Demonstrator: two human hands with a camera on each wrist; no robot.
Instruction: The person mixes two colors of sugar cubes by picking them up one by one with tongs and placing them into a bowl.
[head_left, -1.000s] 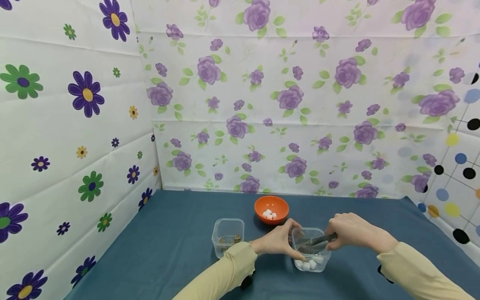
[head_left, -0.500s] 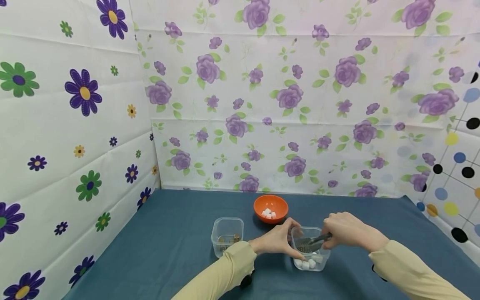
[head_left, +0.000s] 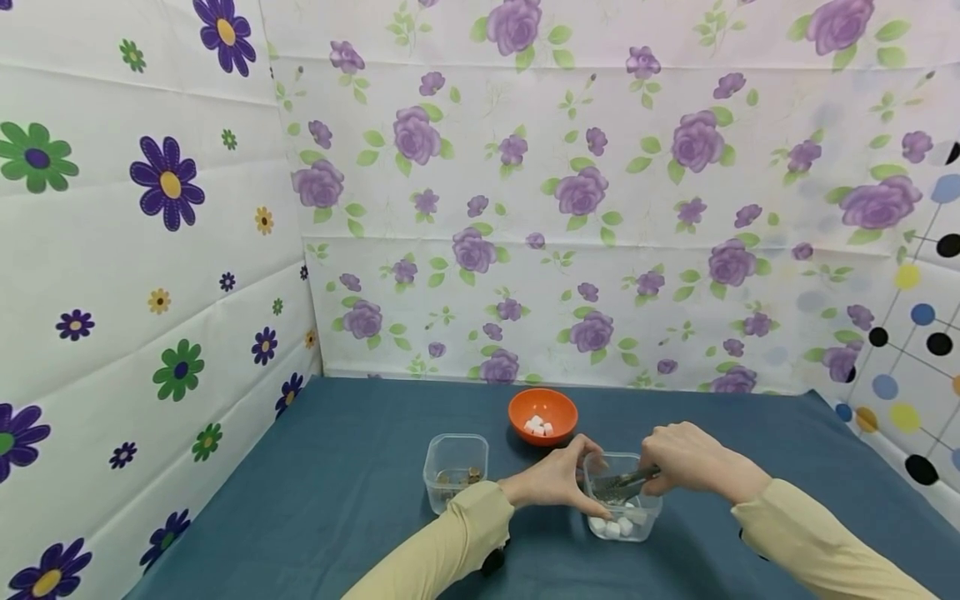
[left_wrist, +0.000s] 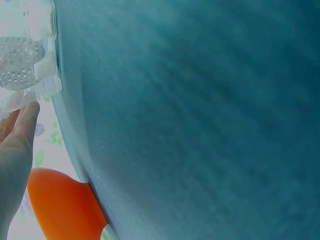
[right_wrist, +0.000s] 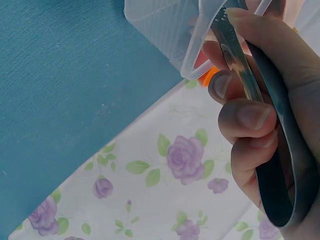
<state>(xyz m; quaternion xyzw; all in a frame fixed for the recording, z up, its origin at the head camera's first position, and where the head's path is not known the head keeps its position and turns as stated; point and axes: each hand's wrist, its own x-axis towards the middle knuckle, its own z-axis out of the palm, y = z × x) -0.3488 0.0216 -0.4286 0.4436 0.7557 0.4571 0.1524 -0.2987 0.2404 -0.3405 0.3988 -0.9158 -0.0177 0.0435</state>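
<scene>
In the head view my left hand [head_left: 557, 482] holds the clear container [head_left: 647, 527] between thumb and fingers at its left side. White pieces [head_left: 612, 528] lie inside it. My right hand [head_left: 693, 458] grips metal tongs [head_left: 619, 487], whose heads are down inside that container. The right wrist view has the fingers of my right hand [right_wrist: 265, 95] curled round the tongs [right_wrist: 292, 150]. Perforated round tong heads [left_wrist: 19, 62] show through the container wall in the left wrist view, beside my left hand [left_wrist: 19, 145]. Whether the heads pinch a piece, I cannot tell.
Behind the container stands an orange bowl [head_left: 543, 407] with several white cubes [head_left: 537, 427]. To the left, another clear container [head_left: 456, 454] holds brown pieces [head_left: 473, 475]. A dark object [head_left: 493, 562] lies partly under my left sleeve. Patterned cloth walls [head_left: 465, 183] border the blue tabletop [head_left: 345, 475].
My right hand has moved slightly left with the tongs, and their heads look closer together inside the container. My left hand keeps its hold on the container.
</scene>
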